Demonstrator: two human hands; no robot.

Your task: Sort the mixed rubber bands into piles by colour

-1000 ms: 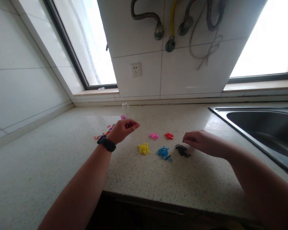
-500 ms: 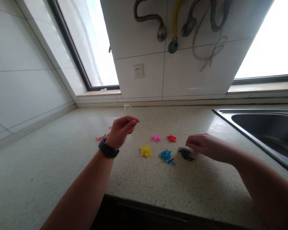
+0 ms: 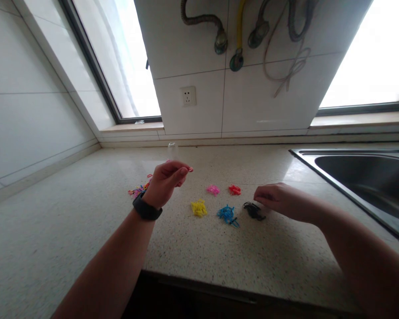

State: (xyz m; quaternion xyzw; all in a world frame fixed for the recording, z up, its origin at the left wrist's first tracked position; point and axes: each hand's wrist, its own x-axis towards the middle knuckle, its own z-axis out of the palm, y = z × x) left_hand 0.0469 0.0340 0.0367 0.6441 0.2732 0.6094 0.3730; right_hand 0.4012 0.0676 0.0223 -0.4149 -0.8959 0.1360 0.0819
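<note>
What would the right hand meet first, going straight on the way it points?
Likely the small red pile; depth is unclear, so the right hand might pass above it.

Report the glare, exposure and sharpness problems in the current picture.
Head view: left window and right window largely blown out to white; head view: pale glare on the countertop beside the sink; head view: the black pile so dark its strands largely merge; head view: the reddish bit pinched in the left hand too soft to identify.

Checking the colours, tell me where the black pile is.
In the head view, the black pile lies right of the blue pile, just below the right hand.
</note>
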